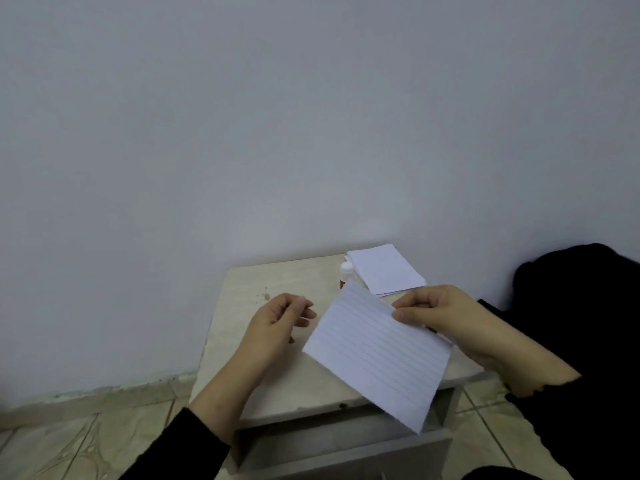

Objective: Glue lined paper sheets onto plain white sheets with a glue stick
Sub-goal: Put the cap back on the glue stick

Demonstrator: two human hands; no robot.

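A lined paper sheet [377, 351] hangs tilted above the small table [249, 289]. My right hand [440, 317] pinches its upper right edge between thumb and fingers. My left hand [277, 323] hovers just left of the sheet, fingers loosely curled, touching nothing. A stack of plain white sheets [384, 270] lies at the table's back right corner. A glue stick [346, 273] with a white cap and red label stands beside the stack, partly hidden behind the lined sheet's top corner.
The table stands against a plain grey-white wall [311, 116], with an open drawer [346, 441] below its front edge. Tiled floor [86, 434] lies to the left. A dark cloth heap [581, 306] sits to the right of the table.
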